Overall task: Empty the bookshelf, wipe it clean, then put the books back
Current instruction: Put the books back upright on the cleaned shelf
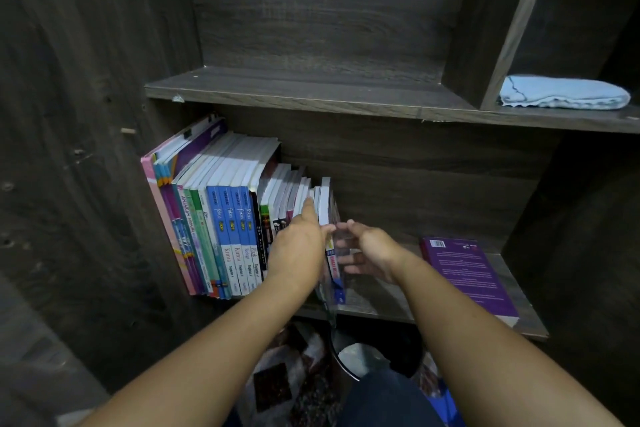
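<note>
Watching remotely, I see a row of upright paperback books (225,218) packed at the left end of the lower shelf (391,305) of the dark wood-grain bookshelf (311,99). They lean on its left wall, which I judge is what stops them from toppling. Their spines face the front edge and their long axes run up and down, tipped to the left. The left hand (298,239) lies flat against the right end of that row with its fingers straight, and I take it to be propping the row. Just right of it stands a thin book with a blue and red spine (335,270), upright, spine to the front edge. The right hand (372,248) curves toward its far face; blur hides the contact, so I cannot tell whether it grasps the book. A purple softcover book (467,274) lies flat near the right end of the shelf, back cover up, its long axis running from the back to the front edge. A folded light blue cloth (561,94) rests in the upper right compartment, probably parked within reach for wiping.
</note>
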Motion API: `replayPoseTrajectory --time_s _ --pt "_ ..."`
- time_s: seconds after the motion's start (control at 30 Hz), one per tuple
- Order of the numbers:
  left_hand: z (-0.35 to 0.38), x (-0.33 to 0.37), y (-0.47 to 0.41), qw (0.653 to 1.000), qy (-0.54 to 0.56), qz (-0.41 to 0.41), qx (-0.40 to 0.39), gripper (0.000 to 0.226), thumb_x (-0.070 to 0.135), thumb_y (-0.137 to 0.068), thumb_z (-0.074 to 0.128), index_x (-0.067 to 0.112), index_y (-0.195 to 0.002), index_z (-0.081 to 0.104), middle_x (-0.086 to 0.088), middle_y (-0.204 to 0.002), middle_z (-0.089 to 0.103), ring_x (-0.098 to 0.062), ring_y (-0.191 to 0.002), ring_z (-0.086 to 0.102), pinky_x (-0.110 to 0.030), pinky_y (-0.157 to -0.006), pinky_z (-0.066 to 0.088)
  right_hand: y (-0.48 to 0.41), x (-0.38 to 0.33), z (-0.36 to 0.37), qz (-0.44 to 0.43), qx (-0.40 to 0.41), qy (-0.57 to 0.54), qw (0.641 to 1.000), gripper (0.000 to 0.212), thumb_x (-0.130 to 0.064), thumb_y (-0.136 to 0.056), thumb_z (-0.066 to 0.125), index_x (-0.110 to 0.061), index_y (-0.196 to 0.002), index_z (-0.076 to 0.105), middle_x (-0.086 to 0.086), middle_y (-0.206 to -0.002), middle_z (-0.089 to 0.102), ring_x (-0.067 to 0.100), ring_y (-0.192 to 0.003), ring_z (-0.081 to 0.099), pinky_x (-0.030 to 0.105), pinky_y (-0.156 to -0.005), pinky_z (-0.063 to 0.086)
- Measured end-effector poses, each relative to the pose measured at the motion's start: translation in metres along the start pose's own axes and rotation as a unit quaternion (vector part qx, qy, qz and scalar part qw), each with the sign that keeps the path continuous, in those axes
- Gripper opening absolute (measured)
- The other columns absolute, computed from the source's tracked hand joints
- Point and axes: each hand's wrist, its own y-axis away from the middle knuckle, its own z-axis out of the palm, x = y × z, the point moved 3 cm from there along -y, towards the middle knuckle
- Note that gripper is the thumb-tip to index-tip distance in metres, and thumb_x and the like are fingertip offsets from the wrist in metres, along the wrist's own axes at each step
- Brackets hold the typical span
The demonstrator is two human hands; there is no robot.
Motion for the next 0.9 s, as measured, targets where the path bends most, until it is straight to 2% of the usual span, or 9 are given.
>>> replayPoseTrajectory --time_s 0.1,0.2,0.33,0.47,0.53,0.67,0.73,0.8,0.9 --pt "-0.011 -0.011 0.016 1.0 -0.001 -0.019 -0.001 0.033 0.035 -0.101 0.043 0.01 -0.123 0.048 -0.008 -0.098 0.064 -0.027 -0.088 0.063 -0.034 -0.063 0.042 -0.002 -0.006 0.016 -0.003 0.004 0.008 1.0 0.044 -0.055 -0.101 0.031 -0.026 -0.123 0.055 0.002 -0.099 0.06 0.017 -0.077 0.054 0.03 -0.071 0.046" --pt "-0.018 -0.014 0.028 0.997 -0.024 -0.044 -0.052 0.031 0.032 -0.093 0.061 0.009 -0.11 0.05 -0.009 -0.098 0.064 -0.03 -0.093 0.063 -0.033 -0.066 0.042 -0.007 -0.015 0.027 -0.012 -0.026 0.019 0.999 0.052 -0.06 -0.098 0.034 -0.02 -0.117 0.062 0.002 -0.092 0.066 0.016 -0.066 0.059 0.038 -0.081 0.05" --pt "-0.02 -0.02 0.021 0.985 0.015 -0.095 -0.142 0.04 0.034 -0.086 0.07 0.012 -0.114 0.051 -0.007 -0.105 0.062 -0.026 -0.097 0.061 -0.031 -0.068 0.042 -0.005 -0.03 0.037 -0.008 -0.034 0.069 0.997 0.06 -0.07 -0.091 0.036 -0.021 -0.103 0.07 0.009 -0.094 0.072 0.029 -0.087 0.066 0.048 -0.091 0.051" --pt "-0.026 -0.014 0.019 0.97 0.012 -0.097 -0.223 0.032 0.022 -0.089 0.064 0.011 -0.118 0.054 -0.008 -0.109 0.06 -0.025 -0.094 0.059 -0.031 -0.068 0.046 -0.005 -0.042 0.038 -0.034 0.017 0.106 0.994 0.067 -0.074 -0.085 0.042 -0.016 -0.11 0.065 0.002 -0.09 0.065 0.023 -0.092 0.06 0.044 -0.094 0.047" --pt "-0.035 -0.018 0.022 0.966 -0.002 -0.09 -0.242 0.029 0.021 -0.086 0.063 0.012 -0.113 0.055 -0.006 -0.101 0.062 -0.024 -0.087 0.061 -0.032 -0.066 0.05 -0.005 -0.048 0.039 -0.047 0.02 0.116 0.992 0.064 -0.069 -0.087 0.046 -0.014 -0.116 0.062 0.002 -0.097 0.067 0.021 -0.093 0.061 0.04 -0.087 0.047" --pt "-0.068 -0.039 0.029 0.963 -0.07 -0.077 -0.247 0.017 0.022 -0.086 0.058 0.015 -0.101 0.057 0.0 -0.085 0.059 -0.017 -0.074 0.059 -0.029 -0.059 0.047 -0.003 -0.053 0.044 -0.039 0.026 0.166 0.985 0.062 -0.064 -0.084 0.055 -0.019 -0.126 0.055 0.006 -0.111 0.067 0.023 -0.099 0.06 0.044 -0.086 0.047" --pt "-0.083 -0.051 0.031 0.964 -0.115 -0.058 -0.234 0.018 0.022 -0.087 0.056 0.015 -0.103 0.055 0.0 -0.083 0.055 -0.018 -0.074 0.057 -0.03 -0.061 0.046 -0.002 -0.055 0.054 -0.039 0.051 0.178 0.982 0.089 -0.067 -0.07 0.067 -0.016 -0.139 0.042 0.007 -0.126 0.06 0.025 -0.107 0.058 0.043 -0.084 0.047" --pt "-0.094 -0.062 0.033 0.961 -0.154 -0.05 -0.222 0.018 0.021 -0.087 0.056 0.015 -0.104 0.056 0.001 -0.083 0.055 -0.015 -0.071 0.056 -0.029 -0.058 0.044 -0.002 -0.058 0.064 -0.051 0.079 0.184 0.978 0.118 -0.067 -0.056 0.079 -0.016 -0.148 0.026 0.007 -0.142 0.048 0.029 -0.123 0.051 0.044 -0.096 0.045" --pt "-0.101 -0.076 0.036 0.959 -0.179 -0.049 -0.214 0.019 0.022 -0.087 0.057 0.017 -0.105 0.057 0.001 -0.087 0.057 -0.015 -0.073 0.057 -0.027 -0.055 0.041 -0.004 -0.065 0.077 -0.078 0.112 0.199 0.971 0.126 -0.058 -0.056 0.084 -0.014 -0.152 0.015 0.01 -0.146 0.042 0.03 -0.127 0.048 0.043 -0.105 0.044"
